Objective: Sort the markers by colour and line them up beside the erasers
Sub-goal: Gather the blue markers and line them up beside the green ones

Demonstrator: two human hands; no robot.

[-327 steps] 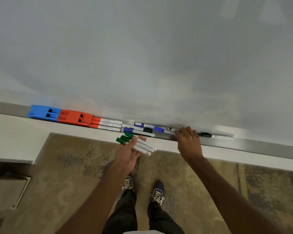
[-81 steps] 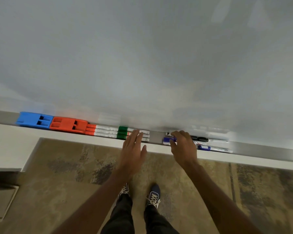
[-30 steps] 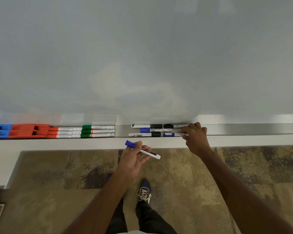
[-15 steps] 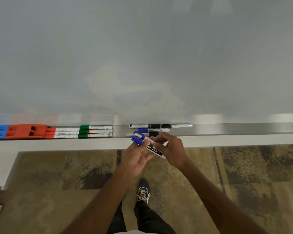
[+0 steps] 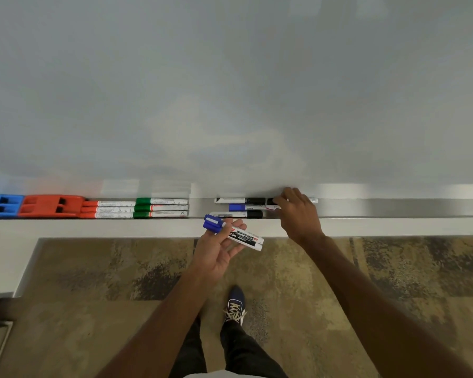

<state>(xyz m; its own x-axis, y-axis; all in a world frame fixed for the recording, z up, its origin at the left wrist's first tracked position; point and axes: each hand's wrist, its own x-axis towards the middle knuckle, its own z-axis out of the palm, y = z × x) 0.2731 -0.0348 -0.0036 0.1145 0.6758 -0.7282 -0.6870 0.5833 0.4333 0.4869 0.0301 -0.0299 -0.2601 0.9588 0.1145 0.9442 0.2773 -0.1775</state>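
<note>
Left hand (image 5: 219, 255): you are grasping two blue markers (image 5: 234, 236), fingers loosely curled.
Right hand (image 5: 298, 211): fingers are closing on the tray's blue marker (image 5: 246, 207); grip unclear.
Sorted row: at nine o'clock, beside erasers (image 5: 49, 205).
Risk: loose markers rolling off the tray (image 5: 393, 208).

Blue eraser (image 5: 0, 205), orange-red eraser (image 5: 51, 205), red-capped markers (image 5: 107, 209), green-capped markers (image 5: 161, 208), mottled tan-brown carpet (image 5: 393, 268), grey whiteboard (image 5: 230, 91).
</note>
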